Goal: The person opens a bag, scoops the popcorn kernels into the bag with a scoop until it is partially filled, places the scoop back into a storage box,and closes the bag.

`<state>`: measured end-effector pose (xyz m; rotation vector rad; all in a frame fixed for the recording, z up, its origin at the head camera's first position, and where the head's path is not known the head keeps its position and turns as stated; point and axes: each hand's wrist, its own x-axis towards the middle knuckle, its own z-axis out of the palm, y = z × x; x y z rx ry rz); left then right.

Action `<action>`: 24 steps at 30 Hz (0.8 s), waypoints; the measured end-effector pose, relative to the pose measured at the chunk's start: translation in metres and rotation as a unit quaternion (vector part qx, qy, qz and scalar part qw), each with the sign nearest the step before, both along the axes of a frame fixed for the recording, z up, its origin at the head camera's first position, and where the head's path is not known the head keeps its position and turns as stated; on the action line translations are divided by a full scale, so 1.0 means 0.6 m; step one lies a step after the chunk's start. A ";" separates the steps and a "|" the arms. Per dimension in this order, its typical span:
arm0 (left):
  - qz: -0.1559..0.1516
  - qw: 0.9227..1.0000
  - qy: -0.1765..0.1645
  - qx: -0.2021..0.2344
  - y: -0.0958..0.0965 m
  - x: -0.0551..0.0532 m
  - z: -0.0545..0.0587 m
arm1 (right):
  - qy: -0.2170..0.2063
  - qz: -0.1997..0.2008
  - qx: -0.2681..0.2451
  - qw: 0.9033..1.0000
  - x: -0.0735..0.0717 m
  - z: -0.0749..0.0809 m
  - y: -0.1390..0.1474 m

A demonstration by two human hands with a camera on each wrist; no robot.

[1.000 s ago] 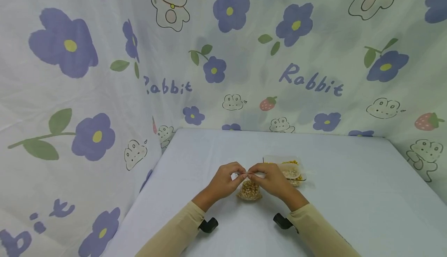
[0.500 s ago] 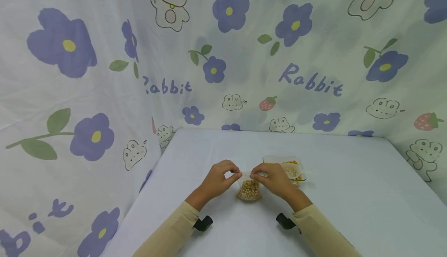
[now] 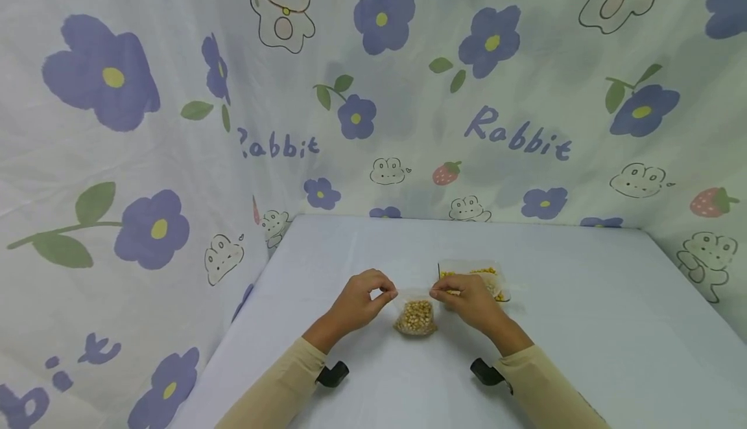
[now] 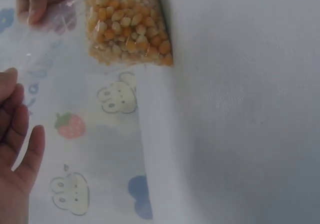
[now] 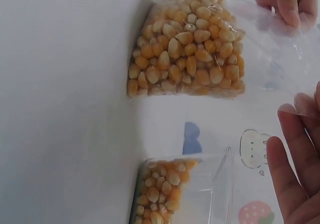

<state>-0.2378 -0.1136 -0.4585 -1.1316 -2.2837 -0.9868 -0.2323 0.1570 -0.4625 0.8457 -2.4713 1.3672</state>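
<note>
A clear plastic bag (image 3: 415,317) of yellow and pale corn kernels stands upright on the white table. Its see-through upper part is stretched between both hands, plainest in the right wrist view, where kernels fill the lower part of the bag (image 5: 187,49). My left hand (image 3: 360,301) pinches the left top corner between thumb and fingertips. At the opposite corner, my right hand (image 3: 469,299) holds the film in a similar pinch. In the left wrist view, the nearer left hand (image 4: 17,144) has its lower fingers spread loosely.
Behind the right hand stands a clear rectangular container (image 3: 506,293) with more corn kernels, partly hidden by that hand. The right wrist view shows its transparent wall (image 5: 210,189) beside the bag. A patterned cloth (image 3: 397,105) with flowers and rabbits hangs behind the white table (image 3: 583,325).
From nearly touching above the bag, the hands have moved apart, left hand leftward and right hand rightward, spreading the bag's top. The kernel-filled lower part stays in place.
</note>
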 end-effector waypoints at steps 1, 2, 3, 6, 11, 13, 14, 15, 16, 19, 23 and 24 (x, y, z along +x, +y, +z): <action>-0.002 1.000 0.001 0.000 -0.001 0.000 0.000 | -0.001 -0.003 0.000 1.000 0.000 0.000 0.001; -0.003 1.000 0.000 -0.001 -0.002 -0.001 -0.001 | -0.004 -0.006 -0.002 1.000 0.001 0.001 0.003; -0.002 1.000 0.000 -0.001 -0.004 -0.001 -0.001 | -0.009 -0.012 -0.005 1.000 0.002 0.002 0.005; 0.004 1.000 -0.003 0.000 -0.012 -0.001 -0.002 | -0.026 -0.032 -0.012 0.999 0.004 0.006 0.015; 0.008 1.000 -0.013 0.015 -0.023 0.001 -0.005 | -0.070 -0.058 -0.030 0.995 0.004 0.008 0.031; 0.005 1.000 -0.018 0.020 -0.022 0.001 -0.005 | -0.080 -0.040 -0.039 0.995 0.001 0.005 0.030; 0.002 1.000 -0.017 0.021 -0.021 0.001 -0.004 | -0.082 -0.029 -0.039 0.995 0.000 0.003 0.027; 0.002 1.000 -0.017 0.021 -0.018 0.001 -0.003 | -0.079 -0.016 -0.038 0.996 -0.001 0.001 0.023; 0.000 1.000 -0.017 0.020 -0.015 0.001 -0.002 | -0.076 -0.003 -0.038 0.996 -0.002 -0.001 0.019; -0.004 1.000 -0.022 0.014 -0.001 0.002 0.001 | -0.062 0.013 -0.044 0.997 -0.002 -0.005 0.006; -0.003 1.000 -0.016 0.009 0.011 0.002 0.004 | -0.051 -0.003 -0.058 0.997 0.001 -0.003 -0.005; -0.002 1.000 -0.011 0.011 0.012 0.002 0.005 | -0.049 -0.007 -0.055 0.997 0.002 -0.002 -0.006</action>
